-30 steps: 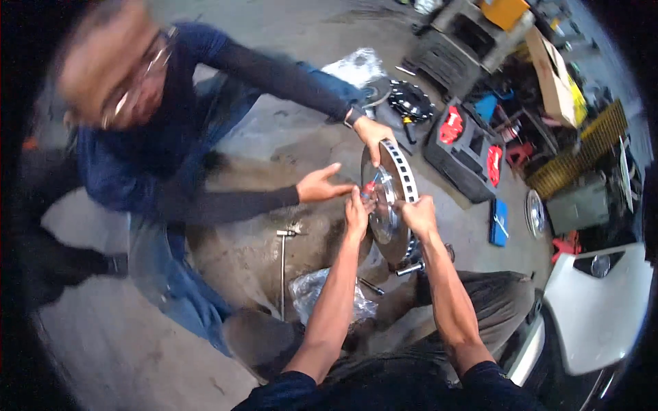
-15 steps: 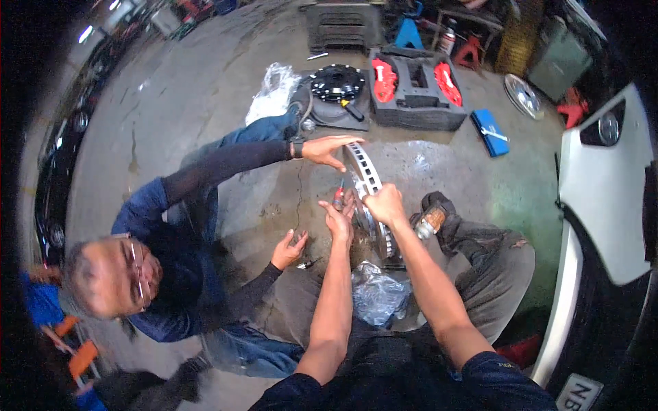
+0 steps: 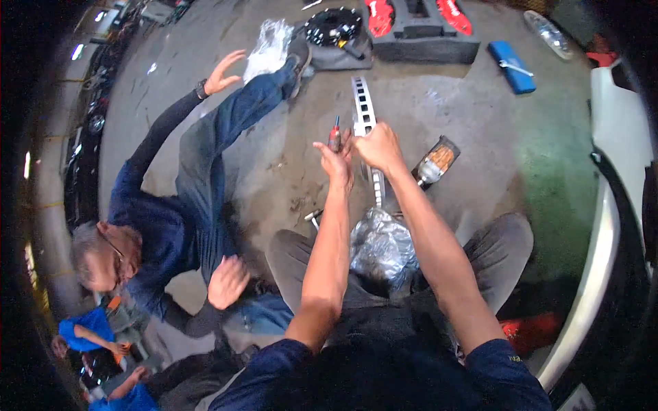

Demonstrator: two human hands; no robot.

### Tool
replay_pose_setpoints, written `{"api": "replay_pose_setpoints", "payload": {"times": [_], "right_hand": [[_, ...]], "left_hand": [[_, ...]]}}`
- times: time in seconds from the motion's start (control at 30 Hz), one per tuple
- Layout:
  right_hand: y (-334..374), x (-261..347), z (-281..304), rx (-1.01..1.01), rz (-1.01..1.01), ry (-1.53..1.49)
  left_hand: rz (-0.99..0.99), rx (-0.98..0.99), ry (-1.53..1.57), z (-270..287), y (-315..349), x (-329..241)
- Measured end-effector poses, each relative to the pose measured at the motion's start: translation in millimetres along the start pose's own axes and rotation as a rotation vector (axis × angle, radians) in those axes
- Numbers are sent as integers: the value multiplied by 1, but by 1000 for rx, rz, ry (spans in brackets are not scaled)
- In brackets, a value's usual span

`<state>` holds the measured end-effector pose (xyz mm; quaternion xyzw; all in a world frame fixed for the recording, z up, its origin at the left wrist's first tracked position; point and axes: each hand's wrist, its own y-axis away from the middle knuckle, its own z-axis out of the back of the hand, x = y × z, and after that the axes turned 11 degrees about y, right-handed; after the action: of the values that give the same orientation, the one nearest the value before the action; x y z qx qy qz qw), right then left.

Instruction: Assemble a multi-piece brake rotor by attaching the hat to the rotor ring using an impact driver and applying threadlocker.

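A slotted brake disc (image 3: 362, 103) stands on edge on the floor before me, its vented rim facing up. My right hand (image 3: 380, 149) is closed on the rim from above. Close by on the disc's left, my left hand (image 3: 336, 164) holds a red-handled screwdriver (image 3: 334, 137), its thin shaft pointing up. The left thumb is spread away from the tool, and part of the fingers is hidden. Crumpled clear plastic wrap (image 3: 384, 248) lies between my legs at the lower end of the disc, covering some of it.
A co-worker (image 3: 157, 240) sits at left, hands away from the disc. Red brake calipers (image 3: 452, 16) sit in a grey foam case (image 3: 425, 51); a black round part (image 3: 334, 27) lies beside it. A blue box (image 3: 513, 66) and white car panel (image 3: 620, 109) are at right.
The co-worker's hand has left the disc and swung far left; the other hand has drawn back too. My view has tilted down. Both my hands keep their holds.
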<state>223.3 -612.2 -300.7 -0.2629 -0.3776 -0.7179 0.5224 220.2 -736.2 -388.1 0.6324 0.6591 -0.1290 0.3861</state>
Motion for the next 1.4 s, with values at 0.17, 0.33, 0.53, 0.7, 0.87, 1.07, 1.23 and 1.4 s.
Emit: {"api": "replay_pose_setpoints", "payload": {"times": [0.17,0.33,0.53,0.7,0.87,1.07,1.23,1.4], "right_hand": [[10,8,-10,8,-24,-51],[10,11,-14,38,38,-92],[-20,5,-32,-137,182,69],[-11,21,-14,-14,182,170],[-5,24,-21,-21,52,191],[3,10,-17,-17,-20,65],[0,7,-10,-75,-24,25],[0,18,-3,-61,-108,35]], "left_hand": [[-128,-232,-303,-5,14,-3],[-120,-171,-338,8,13,-14],[33,-118,-321,21,-16,-32],[160,73,-230,24,-24,-44],[163,165,-139,39,-37,-38],[194,196,47,43,-30,-15],[182,261,160,47,-34,0],[21,113,-216,14,-27,-1]]}}
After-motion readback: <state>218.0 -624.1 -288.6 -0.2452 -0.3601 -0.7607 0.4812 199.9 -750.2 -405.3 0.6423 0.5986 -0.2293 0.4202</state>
